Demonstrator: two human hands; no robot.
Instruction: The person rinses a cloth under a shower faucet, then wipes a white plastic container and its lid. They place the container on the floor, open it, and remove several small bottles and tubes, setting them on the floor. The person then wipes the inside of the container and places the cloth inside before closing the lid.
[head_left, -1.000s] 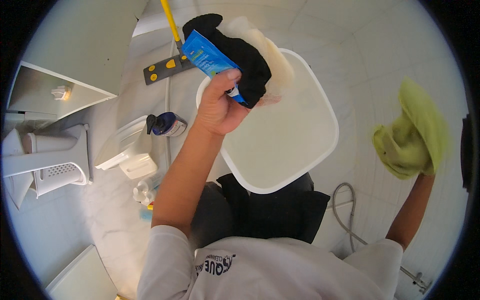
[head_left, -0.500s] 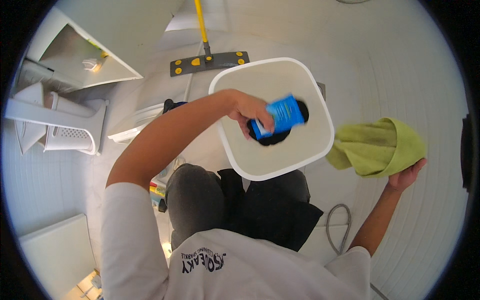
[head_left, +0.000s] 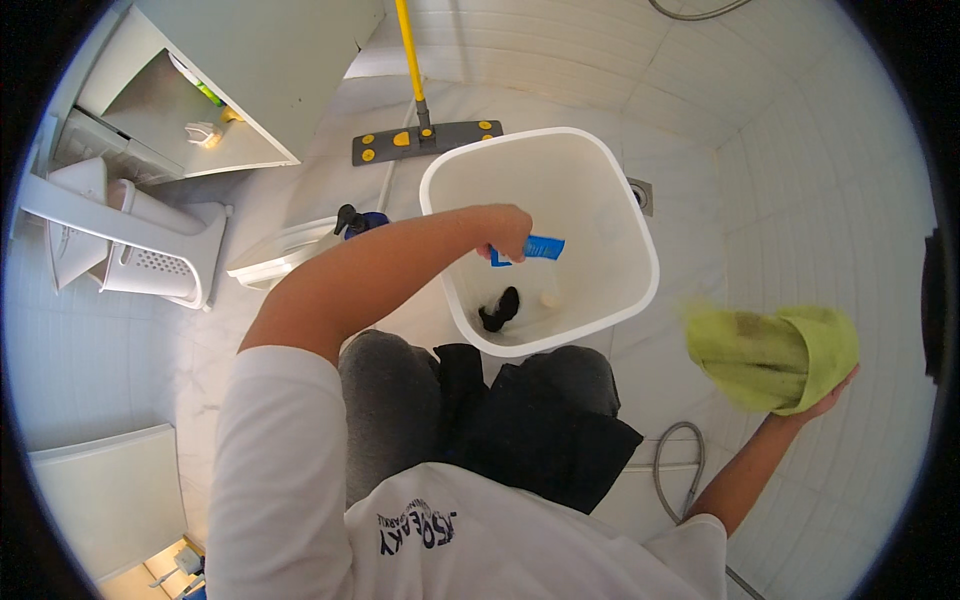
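Over a white bin [head_left: 590, 190] in front of my knees, my left hand [head_left: 505, 232] is closed around a flat blue packet [head_left: 545, 247], now seen nearly edge-on. At the bottom of the bin lies a black object [head_left: 500, 309] whose kind I cannot make out, with a small pale lump [head_left: 550, 299] to its right. Off to the right, away from the bin, my right hand [head_left: 828, 398] grips a folded yellow-green cloth [head_left: 770, 350] with a dark stain; the cloth covers most of its fingers.
Behind the bin is a flat mop [head_left: 425, 140] with a yellow handle. A dark blue pump bottle [head_left: 362, 222] stands on the left by a white tray-like thing [head_left: 275, 258]. Farther left are a white rack [head_left: 190, 245] and an open cabinet [head_left: 150, 115]. A hose [head_left: 660, 460] curls at right.
The blue packet has turned from face-on to edge-on and shifted left. The black object now shows separately at the bin's bottom. My right hand and the cloth have moved slightly lower and rightward.
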